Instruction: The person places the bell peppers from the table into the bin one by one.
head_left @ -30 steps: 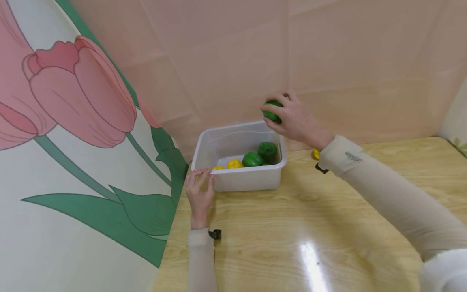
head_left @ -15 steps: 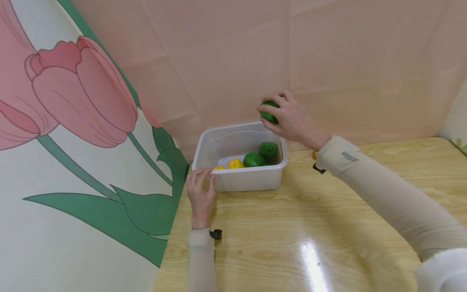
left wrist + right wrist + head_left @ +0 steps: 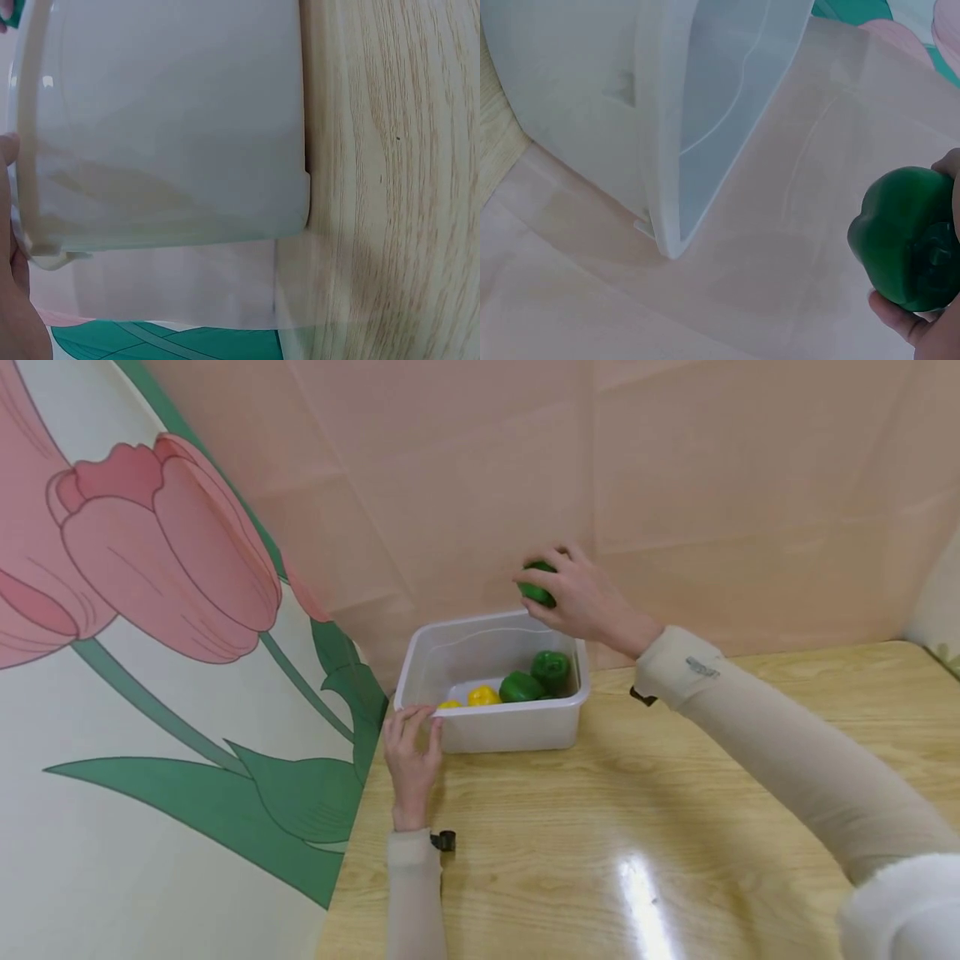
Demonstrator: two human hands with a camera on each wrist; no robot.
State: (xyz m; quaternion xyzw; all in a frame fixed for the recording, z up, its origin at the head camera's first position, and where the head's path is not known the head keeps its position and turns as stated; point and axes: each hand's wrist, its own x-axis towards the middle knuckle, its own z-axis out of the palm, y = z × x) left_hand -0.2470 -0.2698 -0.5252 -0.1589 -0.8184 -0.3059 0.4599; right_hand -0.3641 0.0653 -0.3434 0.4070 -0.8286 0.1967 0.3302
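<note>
My right hand (image 3: 585, 602) holds a green bell pepper (image 3: 537, 583) above the back right rim of a whitish plastic bin (image 3: 510, 731). In the right wrist view the held pepper (image 3: 896, 232) shows its stem end, and the bin's wall (image 3: 577, 82) stands apart from it. At the bin's front left corner my left hand (image 3: 411, 764) grips the rim, fingers over the edge and thumb outside. Inside the bin lie green peppers (image 3: 521, 687) on the right and yellow peppers (image 3: 483, 696) towards the left, partly hidden by the front wall.
The bin stands on a wood-grain table (image 3: 570, 843), close to a pinkish covered back wall (image 3: 465, 510). A wall with painted tulips (image 3: 172, 552) borders the table's left side. My right sleeve (image 3: 765, 727) crosses above the table's right part.
My right hand has moved left with the green pepper, over the bin's back rim. A small yellow thing by my right wrist is now hidden behind the sleeve. The left hand stays put.
</note>
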